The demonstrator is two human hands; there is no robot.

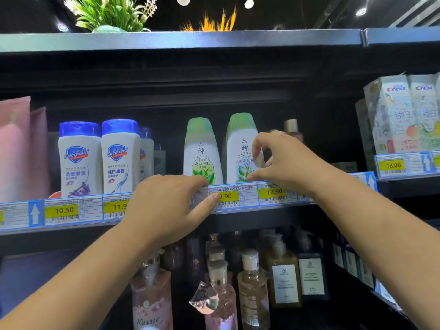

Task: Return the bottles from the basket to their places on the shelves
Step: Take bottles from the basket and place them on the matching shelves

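Observation:
Two white bottles with green caps stand side by side on the middle shelf (247, 207). My right hand (283, 160) is on the right green-capped bottle (240, 148), with the thumb at its base and the index finger curled against its label. My left hand (166, 201) lies against the shelf's front edge below the left green-capped bottle (201, 148). Its thumb presses on the yellow 9.90 price tag (227, 196) and its fingertips reach the bottle's base. No basket is in view.
White Safeguard bottles with blue caps (100, 156) stand to the left and pink packs (16, 148) at the far left. Crest boxes (404, 113) fill the right shelf. Pump bottles (252, 282) crowd the shelf below. A dark gap lies behind my right hand.

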